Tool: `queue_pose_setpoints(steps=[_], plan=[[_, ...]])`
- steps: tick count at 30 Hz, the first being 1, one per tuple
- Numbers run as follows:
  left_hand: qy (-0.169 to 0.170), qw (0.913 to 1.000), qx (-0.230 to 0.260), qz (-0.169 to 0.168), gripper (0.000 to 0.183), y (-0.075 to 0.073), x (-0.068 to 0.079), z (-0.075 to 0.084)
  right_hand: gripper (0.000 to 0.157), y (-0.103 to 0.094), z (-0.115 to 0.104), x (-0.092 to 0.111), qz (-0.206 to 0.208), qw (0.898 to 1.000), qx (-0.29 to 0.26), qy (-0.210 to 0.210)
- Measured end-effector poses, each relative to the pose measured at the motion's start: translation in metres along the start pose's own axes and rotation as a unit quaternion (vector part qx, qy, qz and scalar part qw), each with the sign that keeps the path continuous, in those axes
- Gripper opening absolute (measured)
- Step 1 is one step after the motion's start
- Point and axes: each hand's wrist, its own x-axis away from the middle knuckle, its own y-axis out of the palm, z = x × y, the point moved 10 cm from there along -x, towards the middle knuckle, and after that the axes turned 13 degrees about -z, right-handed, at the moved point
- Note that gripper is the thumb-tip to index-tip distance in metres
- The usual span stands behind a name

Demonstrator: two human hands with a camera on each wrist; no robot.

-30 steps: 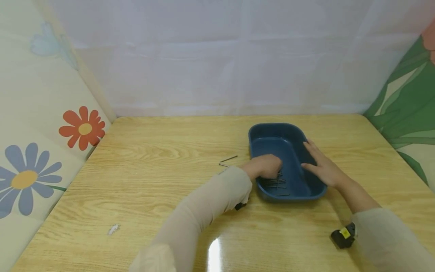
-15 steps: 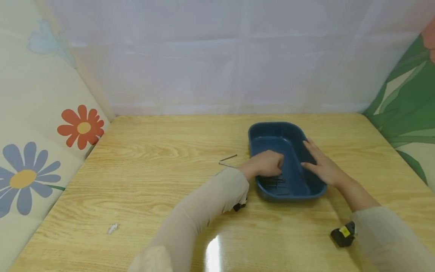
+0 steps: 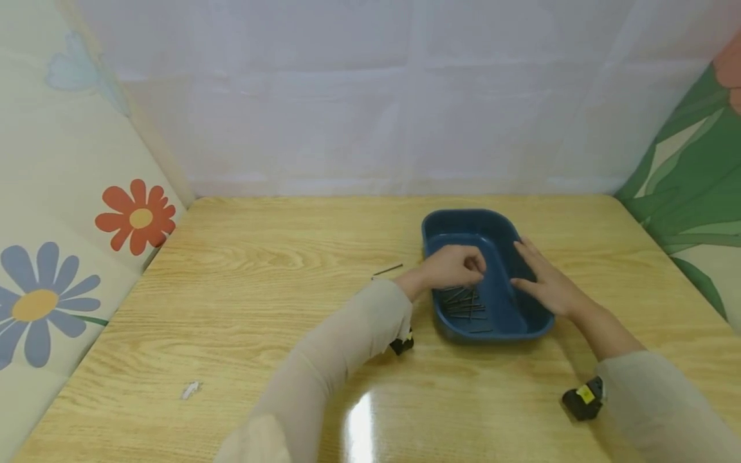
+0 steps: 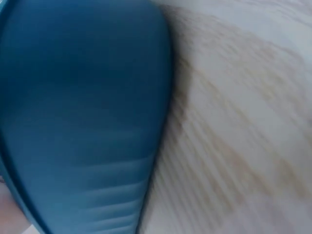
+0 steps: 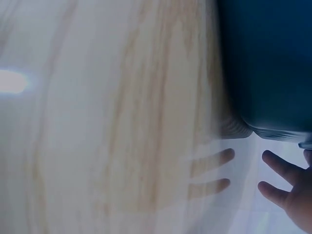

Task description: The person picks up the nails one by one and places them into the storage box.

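Note:
A dark blue tray [image 3: 498, 335] stands right of centre on the table, with several thin nails [image 3: 463, 305] loose in its near left part. Over the nails is my left hand [image 3: 450, 267], its fingers curled and thumb close to the forefinger; no nail shows in it, but its grip is partly hidden. My right hand [image 3: 547, 283] rests with extended fingers against the tray's right wall; its fingers [image 5: 278, 168] also show in the right wrist view. The left wrist view shows mostly the tray's outer wall [image 4: 87, 107]. One nail [image 3: 388, 270] lies on the table left of the tray.
The end of another nail shows beside the left sleeve [image 3: 330, 341]. A small white scrap [image 3: 191, 390] lies at the table's near left. Black wrist cameras sit below both sleeves, the right one [image 3: 583, 399] close to the table. A white sheet [image 3: 347, 116] closes off the back.
My left hand has risen a little from the nails and drawn slightly away toward the back, uncovering more of them. My right hand stays at the tray's wall.

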Motion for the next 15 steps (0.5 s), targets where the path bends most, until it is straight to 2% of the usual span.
queue_pose_setpoints(steps=[6,12,15], plan=[[0.008,0.9978,0.064,0.011,0.015,-0.007,0.006,-0.003,0.069,0.001,0.000,0.000,-0.002,1.000,0.003,0.005],[0.013,0.9901,0.139,0.013,0.019,-0.014,0.015,-0.009,0.070,0.001,-0.001,0.000,-0.004,1.000,0.004,0.007],[0.016,0.9866,0.162,0.013,0.019,-0.019,0.023,-0.010,0.070,0.000,-0.001,0.000,-0.005,1.000,0.004,0.008]])
